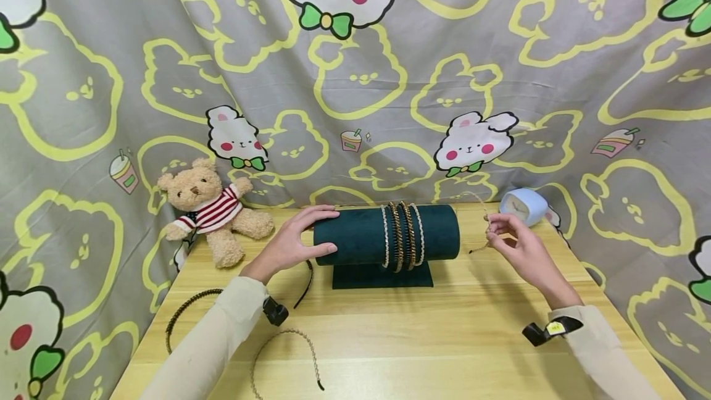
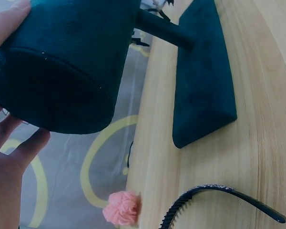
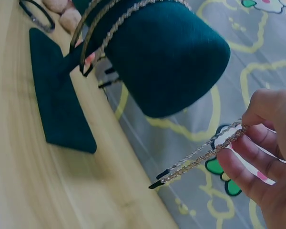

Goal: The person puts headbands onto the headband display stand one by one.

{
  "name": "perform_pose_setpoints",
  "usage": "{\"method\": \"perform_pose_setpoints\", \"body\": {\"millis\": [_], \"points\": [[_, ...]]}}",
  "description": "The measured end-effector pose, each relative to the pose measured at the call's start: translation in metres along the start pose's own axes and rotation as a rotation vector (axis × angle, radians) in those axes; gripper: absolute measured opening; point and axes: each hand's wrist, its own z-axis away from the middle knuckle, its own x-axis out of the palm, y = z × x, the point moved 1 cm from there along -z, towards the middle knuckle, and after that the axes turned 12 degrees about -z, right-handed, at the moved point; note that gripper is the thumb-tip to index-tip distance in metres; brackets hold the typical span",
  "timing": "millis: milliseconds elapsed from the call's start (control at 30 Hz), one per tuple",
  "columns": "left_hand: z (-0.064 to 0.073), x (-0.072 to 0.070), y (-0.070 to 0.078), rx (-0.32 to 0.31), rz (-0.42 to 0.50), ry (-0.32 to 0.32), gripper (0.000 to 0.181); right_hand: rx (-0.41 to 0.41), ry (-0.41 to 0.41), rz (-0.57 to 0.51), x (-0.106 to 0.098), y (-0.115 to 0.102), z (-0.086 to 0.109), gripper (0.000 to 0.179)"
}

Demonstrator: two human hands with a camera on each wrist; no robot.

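- Plainly gripped green stand (image 1: 355, 238) at its left end with left hand (image 1: 289, 241).
- Pinched beaded headband (image 3: 210, 154) with right hand (image 1: 521, 250), right of stand.
- Couldn't read right wrist's yellow label (image 1: 555, 328).

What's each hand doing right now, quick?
Left hand: holding one end of the dark green roll.
Right hand: pinching a thin beaded headband.
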Motion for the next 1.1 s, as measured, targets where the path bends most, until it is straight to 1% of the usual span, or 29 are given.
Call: {"method": "perform_pose_setpoints", "body": {"millis": [267, 533, 767, 1100], "points": [[0.000, 0.000, 0.000, -0.003, 0.003, 0.002, 0.065, -0.027, 0.010, -0.027, 0.009, -0.019, -0.001, 0.033], [0.000, -0.001, 0.001, 0.006, -0.003, 0.004, 0.066, -0.025, 0.007, -0.031, 0.020, -0.030, -0.004, 0.033], [0.000, 0.000, -0.001, 0.009, -0.001, 0.000, 0.066, -0.076, 0.004, -0.010, 0.032, -0.040, -0.004, 0.031], [0.000, 0.000, 0.000, 0.014, -0.004, -0.001, 0.067, -0.162, 0.005, 0.046, 0.047, -0.049, 0.001, 0.036]]}}
